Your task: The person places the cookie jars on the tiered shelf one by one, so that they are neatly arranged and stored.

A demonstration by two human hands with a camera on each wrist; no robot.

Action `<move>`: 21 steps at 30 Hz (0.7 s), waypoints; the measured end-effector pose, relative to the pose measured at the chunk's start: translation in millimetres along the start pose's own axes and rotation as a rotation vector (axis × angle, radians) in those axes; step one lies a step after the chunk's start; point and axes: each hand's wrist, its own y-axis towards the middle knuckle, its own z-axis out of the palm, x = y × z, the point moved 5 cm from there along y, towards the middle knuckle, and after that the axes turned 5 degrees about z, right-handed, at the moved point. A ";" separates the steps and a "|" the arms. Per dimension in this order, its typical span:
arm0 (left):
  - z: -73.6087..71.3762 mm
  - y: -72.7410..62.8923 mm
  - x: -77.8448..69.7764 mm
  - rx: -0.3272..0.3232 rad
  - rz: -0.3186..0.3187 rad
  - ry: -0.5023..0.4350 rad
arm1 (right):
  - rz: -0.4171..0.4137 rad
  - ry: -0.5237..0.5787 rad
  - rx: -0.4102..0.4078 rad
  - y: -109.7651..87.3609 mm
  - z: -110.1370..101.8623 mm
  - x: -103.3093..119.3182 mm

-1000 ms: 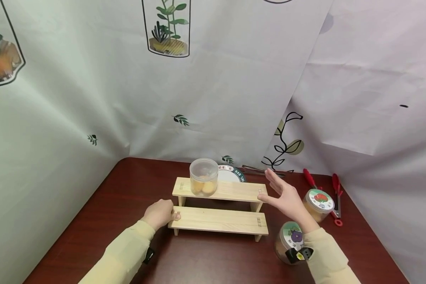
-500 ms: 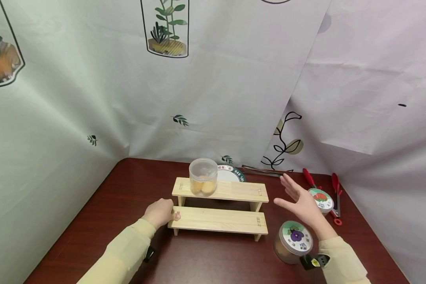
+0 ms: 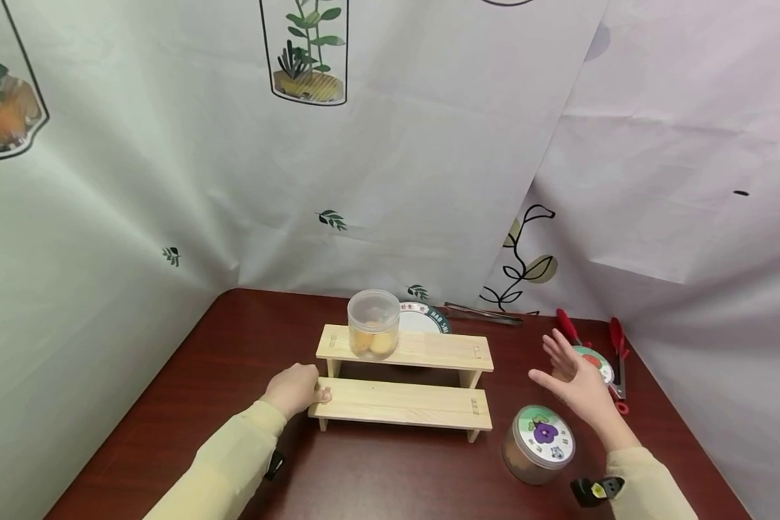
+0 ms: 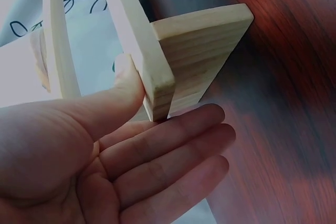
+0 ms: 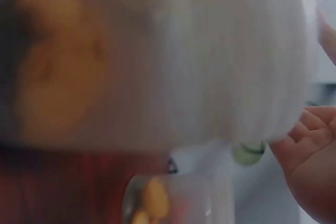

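At the left end of the lower board of a two-step wooden rack (image 3: 399, 404), my left hand (image 3: 292, 391) pinches the board. In the left wrist view the thumb (image 4: 126, 80) lies on the board's face and the other fingers extend below its end. My right hand (image 3: 581, 386) is raised to the right of the rack, fingers spread and holding nothing. It overlaps a jar with a red fruit on its lid (image 3: 596, 363). Just below it stands a jar with a purple picture lid (image 3: 538, 444). A blurred jar (image 5: 226, 66) fills much of the right wrist view.
An uncapped clear jar (image 3: 373, 325) with yellow pieces stands on the upper board. Behind it are a round plate (image 3: 422, 319) and slim metal tongs (image 3: 484, 313). Red-handled tongs (image 3: 617, 347) lie at the right, near the fabric wall (image 3: 676, 303).
My right hand has moved away from the rack's right end, rightward and slightly down, uncovering the purple-lidded jar. My left hand has kept its place on the lower board.
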 end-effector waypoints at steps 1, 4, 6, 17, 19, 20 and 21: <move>0.3 0.2 0.0 0.002 0.000 0.000 | 0.007 0.000 -0.016 -0.6 -1.9 -4.4; 0.4 0.3 0.1 0.000 0.006 0.000 | 0.021 -0.020 -0.062 -2.5 -7.5 -16.1; -0.6 -0.1 -0.3 -0.007 0.014 -0.001 | 0.027 -0.041 -0.091 -3.9 -11.1 -22.9; 0.9 1.1 2.6 -0.007 0.027 -0.010 | 0.095 -0.125 -0.170 -12.9 -30.7 -49.3; 1.4 1.5 3.0 -0.001 0.027 -0.014 | 0.117 -0.148 -0.185 -14.1 -33.9 -52.6; 1.6 1.7 3.1 0.002 0.026 -0.016 | 0.130 -0.156 -0.189 -14.9 -35.5 -54.5; 1.6 1.7 3.1 0.007 0.024 -0.017 | 0.147 -0.159 -0.194 -16.2 -37.0 -56.0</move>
